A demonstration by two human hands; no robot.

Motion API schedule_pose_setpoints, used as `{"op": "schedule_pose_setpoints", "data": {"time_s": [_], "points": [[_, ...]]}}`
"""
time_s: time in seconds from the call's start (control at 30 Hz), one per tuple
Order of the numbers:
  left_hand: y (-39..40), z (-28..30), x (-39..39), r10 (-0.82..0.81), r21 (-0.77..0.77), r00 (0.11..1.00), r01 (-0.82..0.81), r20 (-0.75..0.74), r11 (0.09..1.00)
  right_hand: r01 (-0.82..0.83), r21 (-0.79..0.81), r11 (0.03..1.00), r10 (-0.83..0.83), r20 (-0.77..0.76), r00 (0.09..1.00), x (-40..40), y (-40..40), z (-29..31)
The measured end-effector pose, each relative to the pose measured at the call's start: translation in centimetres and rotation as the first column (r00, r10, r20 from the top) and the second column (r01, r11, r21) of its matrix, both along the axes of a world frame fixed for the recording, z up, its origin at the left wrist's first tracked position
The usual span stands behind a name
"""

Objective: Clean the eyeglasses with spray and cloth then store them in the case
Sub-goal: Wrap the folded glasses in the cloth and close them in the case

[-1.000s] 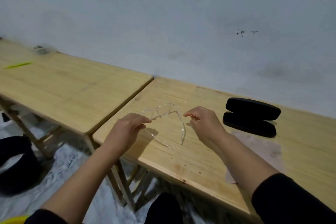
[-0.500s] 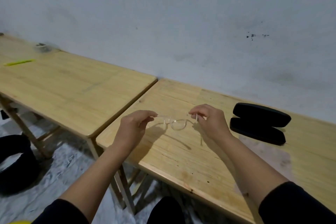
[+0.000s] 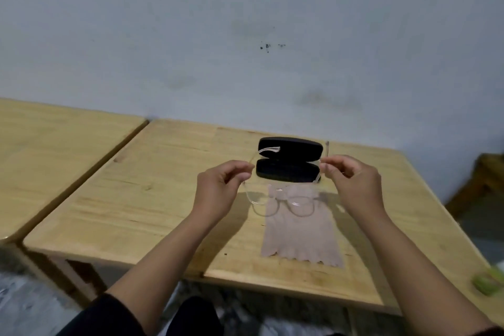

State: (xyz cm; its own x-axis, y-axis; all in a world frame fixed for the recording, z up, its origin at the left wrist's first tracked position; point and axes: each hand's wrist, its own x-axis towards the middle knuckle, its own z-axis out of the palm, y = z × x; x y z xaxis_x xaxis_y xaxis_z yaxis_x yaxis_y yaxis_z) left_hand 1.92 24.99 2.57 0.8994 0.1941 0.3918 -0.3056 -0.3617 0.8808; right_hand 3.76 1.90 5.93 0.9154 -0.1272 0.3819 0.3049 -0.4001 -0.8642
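Observation:
Clear-framed eyeglasses [image 3: 283, 203] hang in the air in front of me, lenses low and temples pointing away. My left hand [image 3: 222, 185] pinches the left temple, and my right hand [image 3: 351, 181] pinches the right one. Just beyond my hands a black glasses case [image 3: 289, 159] lies open on the wooden table [image 3: 152, 199]. A beige cleaning cloth [image 3: 300, 234] is spread flat on the table under the glasses, its far edge touching the case. No spray bottle is in view.
A second wooden table [image 3: 54, 150] adjoins on the left, a narrow gap between them. A pale wall stands right behind both. A green object [image 3: 488, 281] lies blurred at the right edge. Dark wooden furniture [image 3: 480, 188] sits low at the far right.
My view has swung right, putting the case and cloth in front of me. Both hands carried the glasses over above the cloth, and the frame has turned lenses-down with temples pointing away.

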Motion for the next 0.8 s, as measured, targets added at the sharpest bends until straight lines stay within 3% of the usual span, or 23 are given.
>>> {"op": "schedule_pose_setpoints", "data": {"time_s": [0.27, 0.8], "points": [[-4.4, -1.4, 0.7, -0.080, 0.071, 0.996, 0.082, -0.034, 0.994, 0.111, 0.079, 0.991, -0.102, -0.103, 0.989, -1.8, -4.5, -2.1], [-4.4, -2.5, -0.3, -0.049, 0.148, 0.993, 0.064, -0.106, 0.987, 0.121, 0.104, 0.987, -0.100, -0.195, 0.976, -2.9, -4.0, -3.7]]}}
